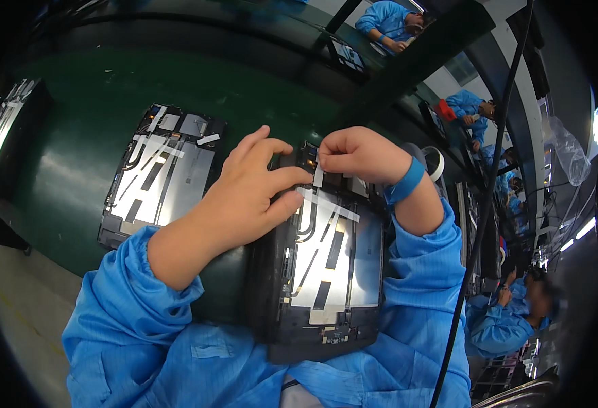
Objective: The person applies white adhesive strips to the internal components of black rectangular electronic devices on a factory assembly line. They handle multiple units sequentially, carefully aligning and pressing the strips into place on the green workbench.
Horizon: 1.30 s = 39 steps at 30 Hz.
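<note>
Pinching the white strip [318, 177], our right hand [361, 156] was over the upper end of the opened tablet [368, 248], centre frame; our left hand [252, 185], fingers parted, held nothing visible. A pale band [336, 209] already lay across; the strip's placing seemed unfinished.

A flat black open gadget with a shiny metal plate [367, 255] lies before the person. Left of it, another flat black metal-plated gadget [189, 183] lies on the smooth green table [71, 183]. A round white roll [440, 163] sits right of the first.
</note>
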Available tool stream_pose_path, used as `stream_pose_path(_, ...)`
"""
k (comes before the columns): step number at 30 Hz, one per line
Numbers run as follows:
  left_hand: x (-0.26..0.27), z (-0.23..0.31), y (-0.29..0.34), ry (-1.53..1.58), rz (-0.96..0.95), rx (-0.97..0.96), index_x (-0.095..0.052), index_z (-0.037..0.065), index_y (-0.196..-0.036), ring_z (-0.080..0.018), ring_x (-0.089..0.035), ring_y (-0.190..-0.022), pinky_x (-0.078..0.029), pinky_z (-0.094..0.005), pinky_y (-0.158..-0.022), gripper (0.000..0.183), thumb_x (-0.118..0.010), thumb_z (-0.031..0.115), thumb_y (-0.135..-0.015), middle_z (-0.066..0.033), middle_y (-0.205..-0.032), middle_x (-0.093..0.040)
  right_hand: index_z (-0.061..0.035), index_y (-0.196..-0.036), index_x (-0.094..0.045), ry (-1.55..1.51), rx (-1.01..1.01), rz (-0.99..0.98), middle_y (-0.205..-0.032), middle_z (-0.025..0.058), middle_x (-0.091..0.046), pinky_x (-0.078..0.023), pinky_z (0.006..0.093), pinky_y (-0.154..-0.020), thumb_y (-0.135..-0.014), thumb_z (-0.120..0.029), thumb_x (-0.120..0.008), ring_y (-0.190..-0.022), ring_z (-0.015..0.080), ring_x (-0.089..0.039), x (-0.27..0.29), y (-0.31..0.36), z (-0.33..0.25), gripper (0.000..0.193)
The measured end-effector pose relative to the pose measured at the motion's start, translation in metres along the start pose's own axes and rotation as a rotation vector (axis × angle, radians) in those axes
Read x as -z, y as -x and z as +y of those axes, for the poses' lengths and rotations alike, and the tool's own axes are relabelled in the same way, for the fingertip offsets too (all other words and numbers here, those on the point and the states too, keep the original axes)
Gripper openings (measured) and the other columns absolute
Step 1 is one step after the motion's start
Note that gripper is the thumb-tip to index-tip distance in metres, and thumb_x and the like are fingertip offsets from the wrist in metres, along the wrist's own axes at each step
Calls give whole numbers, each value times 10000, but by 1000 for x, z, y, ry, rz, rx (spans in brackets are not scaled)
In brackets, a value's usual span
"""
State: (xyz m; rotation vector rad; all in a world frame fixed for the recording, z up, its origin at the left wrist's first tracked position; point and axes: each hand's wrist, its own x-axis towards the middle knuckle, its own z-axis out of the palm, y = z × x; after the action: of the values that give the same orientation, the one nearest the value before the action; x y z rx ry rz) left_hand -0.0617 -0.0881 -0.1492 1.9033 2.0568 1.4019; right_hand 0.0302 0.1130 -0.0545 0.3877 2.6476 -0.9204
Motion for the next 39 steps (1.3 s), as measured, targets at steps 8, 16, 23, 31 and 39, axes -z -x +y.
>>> stream_pose_path(8,-2,0,1,20,-3,5,-652,140,-1086,-459,-286,-1314,-278,-519,-1076,279,-616,169,-811,-168,-1249,-456,5,-795,-637,-11,-41,29,-655,20,-574,-428,251,-598,-828,-149,-611,-627,85,-501,-3,-5,-1,160)
stream_pose_path(16,0,-2,1,21,-19,7,-643,136,-1097,-461,-271,-1319,-268,-521,-1082,281,-600,178,-823,-173,-1252,-453,-7,-760,-648,200,-116,145,-655,111,-633,-500,346,-583,-735,-252,-651,-603,214,-631,-7,-5,-13,247)
stream_pose_path(23,0,-2,1,21,-31,13,-644,137,-1100,-455,-260,-1332,-257,-524,-1085,279,-599,181,-828,-165,-1261,-454,-77,-872,-712,244,28,483,-763,114,-675,-513,332,-661,-755,-246,-670,-692,268,-654,-22,22,-7,209)
stream_pose_path(31,-1,1,2,-2,-37,27,-648,134,-1102,-445,-246,-1345,-257,-519,-1084,281,-608,181,-828,-153,-1281,-453,-111,-1185,-630,736,164,351,-701,105,-660,-503,380,-582,-793,-177,-605,-636,274,-655,-57,56,-15,398)
stream_pose_path(39,16,37,4,-122,73,-111,-616,77,-1162,-446,-322,-1301,-316,-517,-1042,469,-733,247,-740,-176,-1239,-493,-135,-1176,-613,531,229,470,-696,132,-634,-486,424,-593,-837,-211,-569,-644,316,-631,-62,89,-31,350)
